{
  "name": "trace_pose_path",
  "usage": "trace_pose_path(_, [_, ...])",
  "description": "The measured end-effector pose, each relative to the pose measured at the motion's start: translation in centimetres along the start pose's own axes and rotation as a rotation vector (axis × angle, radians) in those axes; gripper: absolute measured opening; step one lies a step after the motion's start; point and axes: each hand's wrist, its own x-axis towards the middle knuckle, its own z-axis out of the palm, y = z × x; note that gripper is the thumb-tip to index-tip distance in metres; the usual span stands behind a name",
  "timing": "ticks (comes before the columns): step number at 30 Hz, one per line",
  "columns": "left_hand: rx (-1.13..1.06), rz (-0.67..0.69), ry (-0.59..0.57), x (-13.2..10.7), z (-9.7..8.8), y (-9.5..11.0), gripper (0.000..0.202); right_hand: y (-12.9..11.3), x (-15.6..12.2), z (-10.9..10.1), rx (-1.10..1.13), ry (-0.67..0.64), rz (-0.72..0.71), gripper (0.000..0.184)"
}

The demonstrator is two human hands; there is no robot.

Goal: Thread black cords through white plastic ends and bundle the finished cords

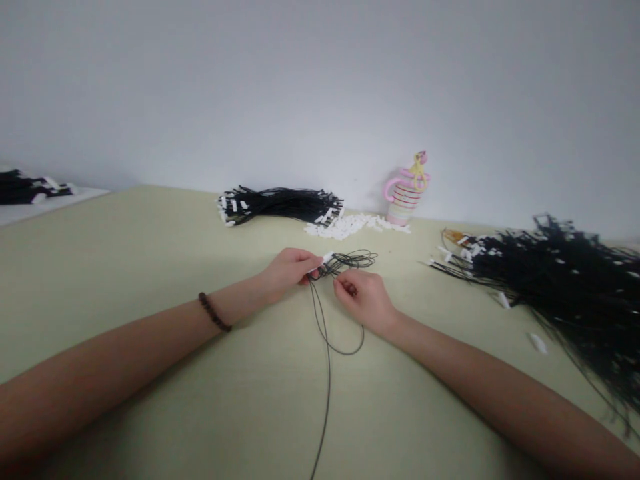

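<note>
My left hand is closed in a pinch on a small white plastic tag at the end of a bundle of thin black cords. My right hand is closed too, its fingertips pinching one black cord close to the tag. A loop of that cord hangs down between my hands and a long strand trails across the table toward me. A dark bead bracelet sits on my left wrist.
A tied bundle of black cords with white tags lies by the wall, next to a heap of loose white tags. A pink striped cup stands behind. A big pile of black cords fills the right; the pale green table spreads left.
</note>
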Motion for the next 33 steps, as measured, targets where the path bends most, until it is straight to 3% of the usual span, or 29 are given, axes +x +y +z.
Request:
trace_pose_path(22, [0.014,-0.005,0.005,-0.13,0.20,0.39,0.030,0.02,-0.02,0.05,-0.049,0.001,0.024,0.016])
trace_pose_path(33, [0.113,0.025,0.019,-0.36,0.67,0.24,0.029,-0.06,-0.20,-0.06,-0.099,-0.049,-0.052,0.021])
